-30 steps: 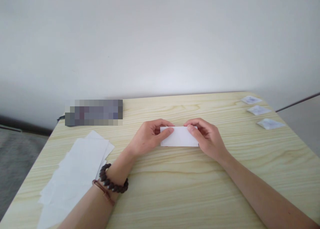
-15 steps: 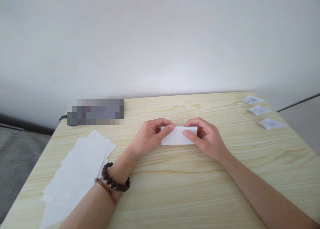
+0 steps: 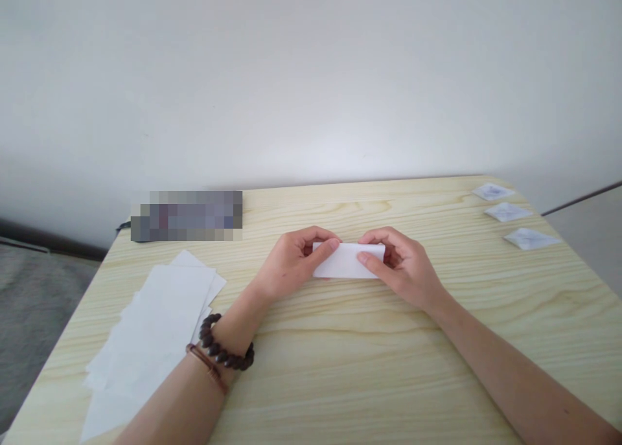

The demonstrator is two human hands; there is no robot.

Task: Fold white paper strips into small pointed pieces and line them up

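Observation:
Between my hands is a folded piece of white paper (image 3: 346,263), a narrow strip lying lengthwise across my view with its fold at the far edge. My left hand (image 3: 294,263) pinches its left end, thumb on the near face and fingers behind. The right end is gripped by my right hand (image 3: 401,263) in the same way, thumb pressed on the face. The fingers behind the paper are partly hidden.
Loose white sheets (image 3: 155,322) lie in an overlapping pile at the left, partly under my left forearm. Three folded paper diamonds (image 3: 532,239) form a row by the right edge of the wooden table (image 3: 359,380). A pixelated dark object (image 3: 187,217) sits at the back left, before the wall.
Both hands keep their hold on the folded paper. The strip looks slightly shallower, tilted a little, and the whole view has shifted very slightly.

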